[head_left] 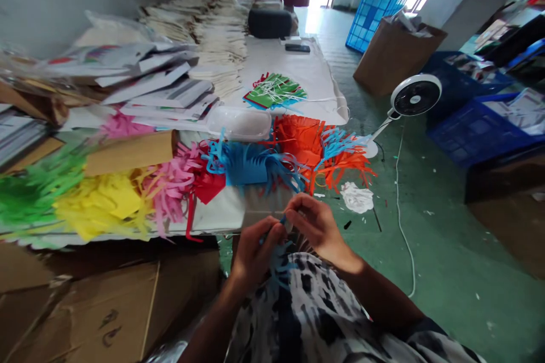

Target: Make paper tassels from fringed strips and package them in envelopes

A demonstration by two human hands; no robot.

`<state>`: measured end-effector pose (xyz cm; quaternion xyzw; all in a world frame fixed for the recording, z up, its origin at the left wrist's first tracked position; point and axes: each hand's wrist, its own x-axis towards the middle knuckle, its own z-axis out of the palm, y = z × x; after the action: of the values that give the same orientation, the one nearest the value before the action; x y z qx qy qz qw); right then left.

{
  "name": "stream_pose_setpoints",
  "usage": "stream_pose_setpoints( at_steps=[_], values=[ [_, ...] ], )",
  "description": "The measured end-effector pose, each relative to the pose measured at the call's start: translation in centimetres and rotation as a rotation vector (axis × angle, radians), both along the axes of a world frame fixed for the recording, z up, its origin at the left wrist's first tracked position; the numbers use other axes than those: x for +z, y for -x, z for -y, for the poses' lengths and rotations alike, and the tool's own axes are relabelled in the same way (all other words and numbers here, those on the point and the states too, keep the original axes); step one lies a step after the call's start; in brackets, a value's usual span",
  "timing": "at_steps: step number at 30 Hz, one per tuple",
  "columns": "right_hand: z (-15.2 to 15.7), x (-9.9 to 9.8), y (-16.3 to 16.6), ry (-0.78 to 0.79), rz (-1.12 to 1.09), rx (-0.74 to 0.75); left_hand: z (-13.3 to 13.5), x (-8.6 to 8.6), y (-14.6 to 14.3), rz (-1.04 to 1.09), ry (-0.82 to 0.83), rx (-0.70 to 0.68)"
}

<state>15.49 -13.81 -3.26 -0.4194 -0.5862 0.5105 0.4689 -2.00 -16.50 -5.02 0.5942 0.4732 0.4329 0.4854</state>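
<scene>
My left hand (260, 241) is closed round a blue fringed paper tassel (280, 264), whose cut strips hang below the fingers over my lap. At its top end, my right hand (314, 226) pinches the rolled tip between thumb and fingers. Both hands meet just off the table's front edge. Beyond them lies a pile of blue fringed paper (249, 167), with a red piece (208, 187) beside it and orange fringed paper (302, 142) to the right. Light blue strips (336, 142) rest on the orange paper.
Pink (172, 181), yellow (100, 201) and green fringed paper (29, 193) line the left of the table. A clear plastic tray (239, 123) stands behind the blue pile. A white fan (415, 96) is at the right. A cable (400, 204) crosses the floor.
</scene>
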Motion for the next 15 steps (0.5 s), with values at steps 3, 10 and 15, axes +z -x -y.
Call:
stream_pose_setpoints(
  at_steps=[3,10,15],
  values=[
    [0.2,-0.2,-0.3,-0.018,-0.043,-0.110,0.4,-0.3,0.0,-0.001,0.014,-0.008],
    [0.1,0.4,-0.3,-0.049,0.098,0.132,0.5,-1.4,-0.8,0.222,0.140,-0.004],
    [-2.4,0.7,-2.3,0.023,0.043,-0.005,0.3,-1.5,-1.4,0.150,0.222,-0.142]
  ],
)
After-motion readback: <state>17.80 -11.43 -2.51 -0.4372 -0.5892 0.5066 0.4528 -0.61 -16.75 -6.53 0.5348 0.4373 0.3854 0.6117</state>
